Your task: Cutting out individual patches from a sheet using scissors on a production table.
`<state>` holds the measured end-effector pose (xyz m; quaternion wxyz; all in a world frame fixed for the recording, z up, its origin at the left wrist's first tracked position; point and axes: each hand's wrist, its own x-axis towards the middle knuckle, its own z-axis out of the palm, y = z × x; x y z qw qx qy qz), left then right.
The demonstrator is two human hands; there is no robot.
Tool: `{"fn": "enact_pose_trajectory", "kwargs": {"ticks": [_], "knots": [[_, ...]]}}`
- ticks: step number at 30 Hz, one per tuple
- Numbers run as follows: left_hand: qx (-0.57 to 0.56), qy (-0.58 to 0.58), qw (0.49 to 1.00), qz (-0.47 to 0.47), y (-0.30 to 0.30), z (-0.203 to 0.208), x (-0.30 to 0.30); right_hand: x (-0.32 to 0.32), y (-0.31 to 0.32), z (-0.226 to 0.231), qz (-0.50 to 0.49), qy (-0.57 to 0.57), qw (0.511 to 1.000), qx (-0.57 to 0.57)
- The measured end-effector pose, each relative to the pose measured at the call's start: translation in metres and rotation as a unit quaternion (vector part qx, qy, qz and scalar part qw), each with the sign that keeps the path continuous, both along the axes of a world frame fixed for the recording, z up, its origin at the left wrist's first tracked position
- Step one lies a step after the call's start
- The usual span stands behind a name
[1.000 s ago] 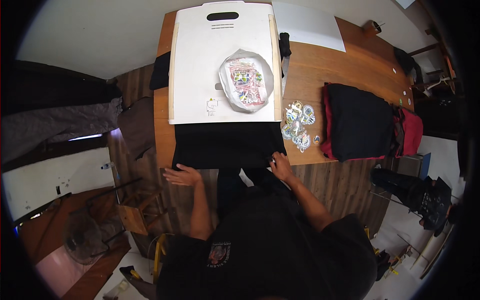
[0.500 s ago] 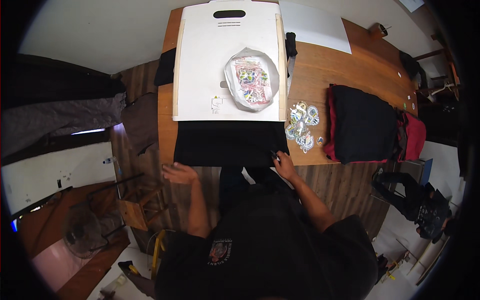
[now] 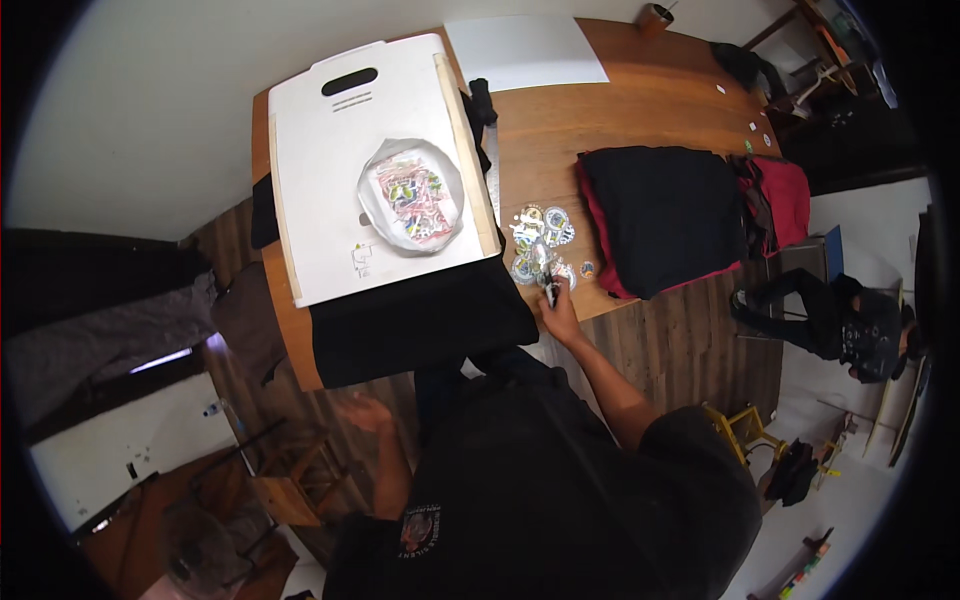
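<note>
My right hand (image 3: 559,313) is closed around a small dark tool (image 3: 549,291), its kind too small to make out. Its tip reaches the pile of round printed patches or stickers (image 3: 541,243) near the table's front edge. Off the table's front edge, my left hand (image 3: 364,412) hangs in the air with fingers stretched and nothing in them. Black cloth (image 3: 420,322) lies along the front of the table, partly under a white board (image 3: 318,205) with a handle slot. On the board sits a crumpled whitish open bag (image 3: 455,180) holding colourful printed pieces.
A folded black and red garment stack (image 3: 665,220) lies right of the patches, with a red cloth (image 3: 783,203) beside it. A white sheet (image 3: 525,55) and a brown cup (image 3: 655,18) are at the back. Another person (image 3: 850,320) sits at the far right; a wooden stool (image 3: 290,495) stands lower left.
The view has turned toward the right. My right hand has gone from the black cloth to the patch pile with the tool in it. My left hand stays off the table's edge.
</note>
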<state>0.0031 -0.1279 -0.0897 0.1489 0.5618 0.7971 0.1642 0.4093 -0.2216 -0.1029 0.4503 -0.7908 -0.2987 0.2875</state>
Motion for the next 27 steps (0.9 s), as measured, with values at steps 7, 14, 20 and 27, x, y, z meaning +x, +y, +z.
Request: {"fn": "enact_pose_trajectory", "kwargs": {"ticks": [7, 14, 20, 27], "knots": [[0.062, 0.030, 0.991, -0.116, 0.022, -0.002, 0.014, 0.039, 0.049, -0.014, -0.077, -0.176, 0.981, -0.015], [-0.045, 0.055, 0.931, -0.357, 0.026, 0.005, 0.034, 0.034, 0.099, 0.009, -0.111, -0.197, 0.965, -0.136], [-0.072, 0.050, 0.965, -0.246, -0.003, 0.029, 0.001, 0.027, 0.090, 0.020, -0.123, -0.254, 0.942, -0.182], [0.089, -0.026, 0.981, -0.169, 0.021, 0.005, 0.015, -0.050, 0.064, 0.058, 0.255, -0.252, 0.927, 0.107]]}}
